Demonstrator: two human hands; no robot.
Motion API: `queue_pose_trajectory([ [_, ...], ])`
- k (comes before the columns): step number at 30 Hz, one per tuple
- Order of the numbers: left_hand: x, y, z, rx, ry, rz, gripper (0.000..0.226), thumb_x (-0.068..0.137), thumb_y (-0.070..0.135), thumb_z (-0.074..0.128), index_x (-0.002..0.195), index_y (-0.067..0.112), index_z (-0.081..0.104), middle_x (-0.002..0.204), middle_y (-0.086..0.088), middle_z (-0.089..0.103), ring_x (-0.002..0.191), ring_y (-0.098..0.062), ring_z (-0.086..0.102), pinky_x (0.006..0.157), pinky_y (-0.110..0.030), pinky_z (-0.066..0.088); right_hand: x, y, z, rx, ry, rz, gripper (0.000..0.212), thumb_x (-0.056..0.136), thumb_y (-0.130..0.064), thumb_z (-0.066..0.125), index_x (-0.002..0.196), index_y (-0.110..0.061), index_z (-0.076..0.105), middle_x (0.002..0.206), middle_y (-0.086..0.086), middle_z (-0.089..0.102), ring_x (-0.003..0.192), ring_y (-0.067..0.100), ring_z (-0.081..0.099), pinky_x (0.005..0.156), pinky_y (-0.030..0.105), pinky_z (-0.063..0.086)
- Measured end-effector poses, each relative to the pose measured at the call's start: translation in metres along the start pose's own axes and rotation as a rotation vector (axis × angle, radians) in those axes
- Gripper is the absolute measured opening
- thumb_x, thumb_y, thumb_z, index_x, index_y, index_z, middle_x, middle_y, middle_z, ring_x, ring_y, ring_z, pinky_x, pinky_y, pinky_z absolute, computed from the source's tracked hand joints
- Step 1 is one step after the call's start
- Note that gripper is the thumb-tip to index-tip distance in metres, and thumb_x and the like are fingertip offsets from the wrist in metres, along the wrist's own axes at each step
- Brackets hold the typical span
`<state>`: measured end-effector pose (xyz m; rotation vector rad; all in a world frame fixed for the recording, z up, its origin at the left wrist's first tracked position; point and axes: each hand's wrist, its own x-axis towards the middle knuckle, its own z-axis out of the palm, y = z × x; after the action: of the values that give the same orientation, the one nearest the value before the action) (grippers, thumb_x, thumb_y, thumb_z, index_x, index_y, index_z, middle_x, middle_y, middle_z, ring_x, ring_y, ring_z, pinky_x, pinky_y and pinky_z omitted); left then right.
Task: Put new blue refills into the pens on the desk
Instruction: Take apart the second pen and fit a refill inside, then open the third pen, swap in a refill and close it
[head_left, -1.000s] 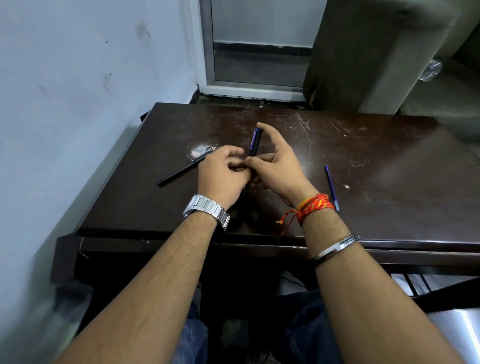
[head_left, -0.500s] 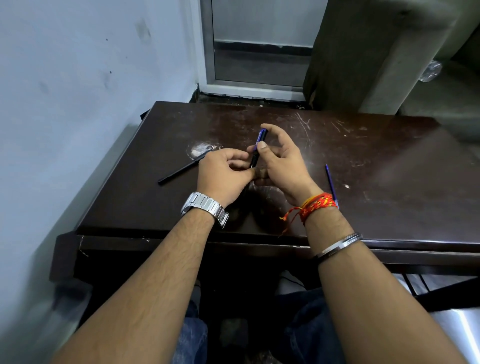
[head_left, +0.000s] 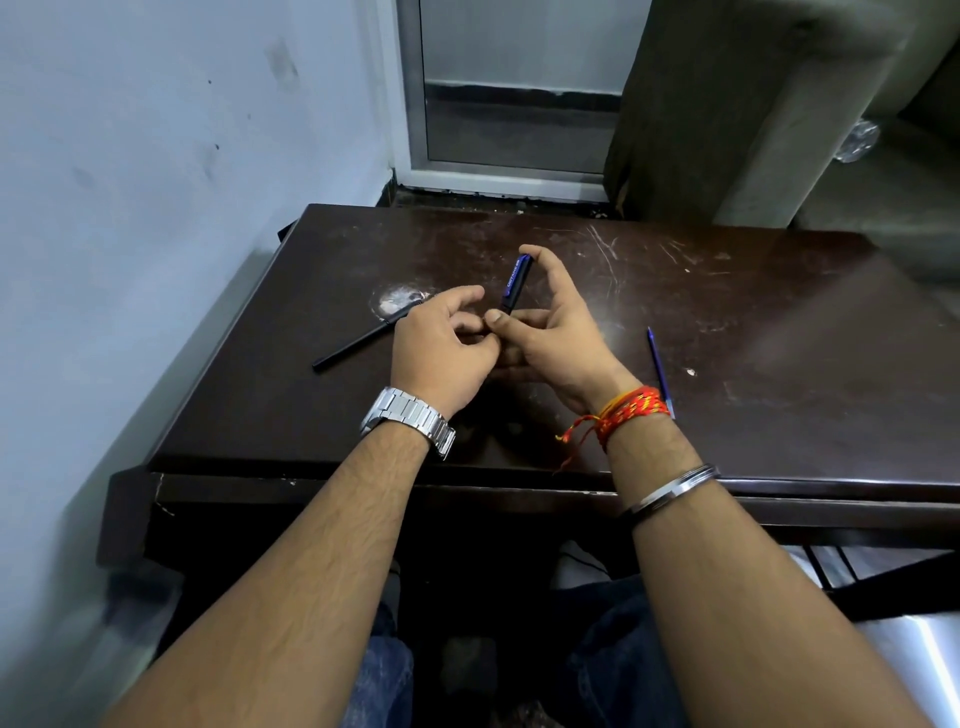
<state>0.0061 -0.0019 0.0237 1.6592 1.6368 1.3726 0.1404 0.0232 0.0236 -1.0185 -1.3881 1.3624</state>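
Single head view, looking forward-down, close over desk (head_left: 727, 322), wide-angle.

White print on the pen (head_left: 516, 283), too small to read

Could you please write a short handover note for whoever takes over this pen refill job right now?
Right hand: holds the blue pen tilted up above the desk, index finger on its top, thumb near its lower end.
Left hand: fingers curled at the pen's lower end; I cannot tell what they hold.
On the desk: black pen left of the hands, blue refill right of them, both untouched.
Done: no pen visibly finished.
Left: finish the blue pen, then probably refill the black one.
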Motion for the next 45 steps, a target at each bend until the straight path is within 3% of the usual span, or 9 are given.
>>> queue_pose_trajectory([
  [6, -0.001, -0.002, 0.001, 0.009, -0.014, 0.022, 0.05, 0.073, 0.012, 0.076, 0.122, 0.019, 0.066, 0.063, 0.026, 0.064, 0.087, 0.006, 0.066, 0.091, -0.022, 0.053, 0.0, -0.001, -0.003, -0.046, 0.054, -0.029, 0.065, 0.089, 0.0, 0.069, 0.136, -0.035, 0.041, 0.065, 0.007, 0.069, 0.051, 0.01, 0.065, 0.056, 0.032, 0.057],
  [11, -0.001, -0.005, 0.004, -0.019, 0.011, 0.017, 0.049, 0.07, 0.012, 0.079, 0.117, 0.02, 0.068, 0.061, 0.025, 0.063, 0.072, 0.024, 0.057, 0.073, 0.005, 0.038, 0.004, -0.001, -0.004, -0.058, 0.105, -0.007, 0.066, 0.084, 0.0, 0.074, 0.136, -0.029, 0.046, 0.075, 0.015, 0.072, 0.059, 0.022, 0.069, 0.063, 0.041, 0.061],
  [14, -0.002, -0.004, 0.005, -0.024, 0.021, 0.023, 0.045, 0.07, 0.012, 0.079, 0.113, 0.021, 0.069, 0.059, 0.023, 0.064, 0.074, 0.018, 0.061, 0.073, 0.002, 0.04, 0.006, 0.0, -0.006, -0.09, 0.119, -0.002, 0.068, 0.082, -0.002, 0.077, 0.137, -0.027, 0.047, 0.079, 0.018, 0.072, 0.064, 0.025, 0.069, 0.07, 0.047, 0.061],
  [17, 0.0, -0.004, 0.004, -0.028, 0.021, -0.027, 0.043, 0.07, 0.014, 0.078, 0.111, 0.023, 0.068, 0.061, 0.02, 0.067, 0.073, 0.005, 0.067, 0.077, -0.015, 0.052, 0.006, 0.005, -0.001, -0.034, 0.136, 0.015, 0.074, 0.086, -0.003, 0.074, 0.147, -0.028, 0.04, 0.074, 0.006, 0.071, 0.056, 0.011, 0.067, 0.056, 0.03, 0.057],
  [20, 0.004, -0.008, 0.005, -0.002, 0.015, -0.079, 0.045, 0.069, 0.016, 0.078, 0.113, 0.02, 0.068, 0.059, 0.021, 0.064, 0.067, 0.014, 0.063, 0.071, -0.004, 0.047, 0.007, 0.013, 0.005, -0.051, 0.19, 0.069, 0.079, 0.088, -0.009, 0.073, 0.152, -0.027, 0.031, 0.083, 0.003, 0.074, 0.06, 0.007, 0.067, 0.057, 0.028, 0.055],
  [27, 0.008, -0.011, -0.005, 0.002, 0.006, -0.182, 0.048, 0.06, 0.046, 0.088, 0.097, 0.022, 0.069, 0.056, 0.02, 0.064, 0.062, 0.019, 0.061, 0.055, 0.003, 0.04, 0.013, 0.012, -0.003, -0.118, 0.324, 0.118, 0.017, 0.088, -0.011, 0.071, 0.103, -0.014, 0.064, 0.089, 0.009, 0.073, 0.07, 0.023, 0.073, 0.066, 0.041, 0.061],
  [37, 0.012, -0.013, -0.01, 0.077, 0.127, -0.311, 0.013, 0.071, 0.029, 0.08, 0.077, 0.023, 0.07, 0.056, 0.015, 0.064, 0.055, 0.009, 0.059, 0.044, 0.002, 0.035, 0.0, -0.004, -0.054, -0.384, 0.746, 0.142, 0.019, 0.08, -0.024, 0.078, 0.096, -0.014, 0.078, 0.084, 0.005, 0.076, 0.08, 0.022, 0.074, 0.08, 0.041, 0.062],
  [40, 0.013, -0.016, -0.012, 0.121, 0.125, -0.348, 0.014, 0.07, 0.024, 0.081, 0.078, 0.023, 0.069, 0.063, 0.009, 0.067, 0.051, 0.005, 0.058, 0.04, -0.002, 0.035, -0.006, -0.004, -0.056, -0.579, 0.717, 0.174, 0.017, 0.075, -0.023, 0.082, 0.091, -0.016, 0.079, 0.083, 0.005, 0.076, 0.074, 0.016, 0.072, 0.071, 0.026, 0.06],
  [45, 0.012, -0.019, -0.013, 0.197, 0.079, -0.395, 0.017, 0.067, 0.02, 0.083, 0.08, 0.02, 0.071, 0.058, 0.01, 0.061, 0.038, 0.006, 0.051, 0.032, -0.004, 0.031, -0.006, -0.006, -0.053, -0.726, 0.605, 0.305, 0.014, 0.074, -0.02, 0.084, 0.084, -0.011, 0.079, 0.087, 0.013, 0.074, 0.083, 0.025, 0.072, 0.083, 0.038, 0.061],
])
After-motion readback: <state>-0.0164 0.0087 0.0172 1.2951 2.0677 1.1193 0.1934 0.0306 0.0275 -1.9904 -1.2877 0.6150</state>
